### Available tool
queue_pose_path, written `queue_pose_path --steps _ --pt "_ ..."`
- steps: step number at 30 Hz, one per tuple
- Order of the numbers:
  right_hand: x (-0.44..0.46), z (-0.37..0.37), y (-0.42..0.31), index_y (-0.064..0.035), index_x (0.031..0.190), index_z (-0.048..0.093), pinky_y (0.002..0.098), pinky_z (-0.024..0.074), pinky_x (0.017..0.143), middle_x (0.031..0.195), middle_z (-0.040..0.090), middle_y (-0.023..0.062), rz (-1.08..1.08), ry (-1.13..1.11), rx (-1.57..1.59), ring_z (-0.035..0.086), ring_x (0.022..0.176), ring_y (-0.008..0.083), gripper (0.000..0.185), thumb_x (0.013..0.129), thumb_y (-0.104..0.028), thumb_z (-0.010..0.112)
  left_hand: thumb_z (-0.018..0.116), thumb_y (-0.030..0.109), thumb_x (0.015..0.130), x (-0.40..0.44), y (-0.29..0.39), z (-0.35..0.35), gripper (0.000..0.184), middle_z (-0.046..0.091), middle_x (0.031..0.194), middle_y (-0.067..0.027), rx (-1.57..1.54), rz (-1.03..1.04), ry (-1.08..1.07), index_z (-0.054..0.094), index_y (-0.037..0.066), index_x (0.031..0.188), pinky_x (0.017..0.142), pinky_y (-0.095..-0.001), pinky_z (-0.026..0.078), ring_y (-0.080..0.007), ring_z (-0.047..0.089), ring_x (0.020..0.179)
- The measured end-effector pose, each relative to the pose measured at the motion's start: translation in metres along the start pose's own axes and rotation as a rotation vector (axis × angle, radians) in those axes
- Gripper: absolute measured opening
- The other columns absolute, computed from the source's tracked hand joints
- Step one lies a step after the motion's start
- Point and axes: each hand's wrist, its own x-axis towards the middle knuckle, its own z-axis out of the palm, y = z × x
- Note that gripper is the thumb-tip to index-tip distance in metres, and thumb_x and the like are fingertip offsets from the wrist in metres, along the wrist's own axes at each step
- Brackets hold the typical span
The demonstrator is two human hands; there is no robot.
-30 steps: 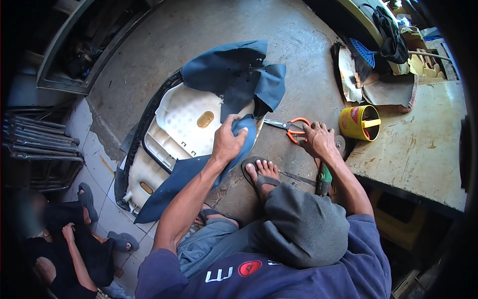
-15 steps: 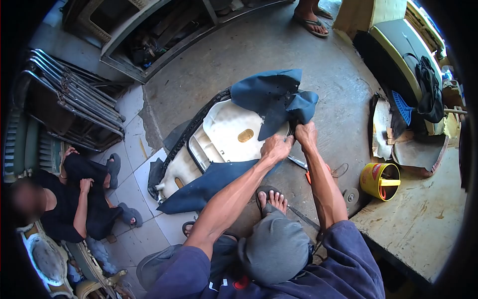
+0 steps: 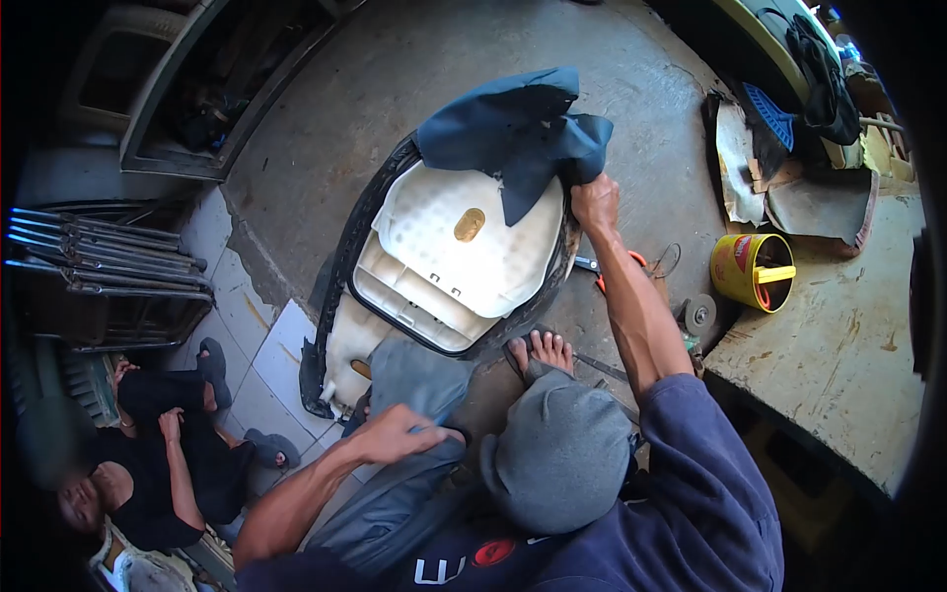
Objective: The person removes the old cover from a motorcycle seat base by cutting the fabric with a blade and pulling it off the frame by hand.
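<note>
The seat shell [image 3: 434, 252], white with a black edge band [image 3: 345, 242], is lying on the grey floor [image 3: 316, 118] in front of the person, its inner face showing. A dark blue sheet [image 3: 493, 123] is covering its far end and is bunching up at the right, with one pointed flap hanging down over the white face. The right hand [image 3: 596, 202] is closing in a fist on the lower edge of the sheet, beside the shell's right side. The left hand [image 3: 400, 435] is resting near the shell's near end, over grey-blue cloth, its fingers partly curled; whether it is holding anything, I cannot tell. Orange-handled scissors [image 3: 587, 263] are lying on the floor just right of the shell, partly hidden by the right forearm. A disc-fitted tool [image 3: 699, 313] is lying beyond that forearm, near the worktop [image 3: 819, 355]. A yellow tin [image 3: 735, 266] is sitting by the worktop's far corner. A second person [image 3: 187, 464] is sitting at the left.
</note>
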Motion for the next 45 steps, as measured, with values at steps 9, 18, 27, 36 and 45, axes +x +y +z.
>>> queue_pose_path --steps 9,18,27,36,45 --pt "-0.007 -0.023 -0.012 0.0017 0.110 0.069 0.0499 0.0508 0.093 0.106 0.068 0.0313 0.048 -0.032 -0.152 0.065 0.108 0.0448 0.038 0.090 -0.029 0.059 0.058 0.028 0.098 -0.277 -0.094 -0.067 0.034 0.058 0.135 -0.0239 -0.218 0.053 1.437 0.059 -0.001 0.081 0.107 -0.0342 0.035 -0.0253 0.054 0.129" --pt "-0.065 -0.080 0.013 -0.0048 0.134 0.058 0.0411 0.0489 0.095 0.116 0.068 0.0165 0.185 -0.399 0.320 0.064 0.109 0.0295 0.053 0.096 -0.042 0.060 0.066 0.023 0.092 -0.100 -0.044 -0.129 0.060 0.044 0.145 -0.0241 0.985 -0.287 1.372 0.045 0.003 0.144 0.110 -0.0447 0.038 -0.0387 0.041 0.137" --pt "-0.095 -0.130 0.147 -0.0153 0.131 0.059 0.0571 0.0386 0.106 0.129 0.057 0.0131 -0.556 -0.445 -0.801 0.048 0.127 0.0347 0.043 0.089 -0.009 0.057 0.072 0.059 0.084 0.108 -0.038 -0.213 0.084 0.053 0.143 -0.0216 -0.021 0.229 0.824 0.048 0.005 0.143 0.108 -0.0412 0.041 -0.0327 0.050 0.133" --pt "-0.101 -0.153 0.141 -0.0120 0.114 0.062 0.0554 0.0351 0.111 0.110 0.064 0.0102 -0.661 -0.330 -0.580 0.058 0.115 0.0287 0.024 0.091 -0.010 0.056 0.066 0.051 0.093 0.109 -0.029 -0.200 0.055 0.073 0.105 -0.0208 0.264 0.160 0.994 0.066 0.004 0.122 0.087 -0.0410 0.052 -0.0337 0.070 0.102" --pt "-0.149 -0.125 0.063 -0.0065 0.133 0.058 0.0354 0.0496 0.070 0.079 0.063 0.0111 0.018 -0.541 0.149 0.061 0.071 0.0165 0.045 0.098 -0.034 0.064 0.063 0.046 0.095 0.088 0.008 -0.168 0.042 0.072 0.094 -0.0227 0.421 0.091 1.191 0.069 0.011 0.117 0.079 -0.0467 0.053 -0.0430 0.069 0.094"
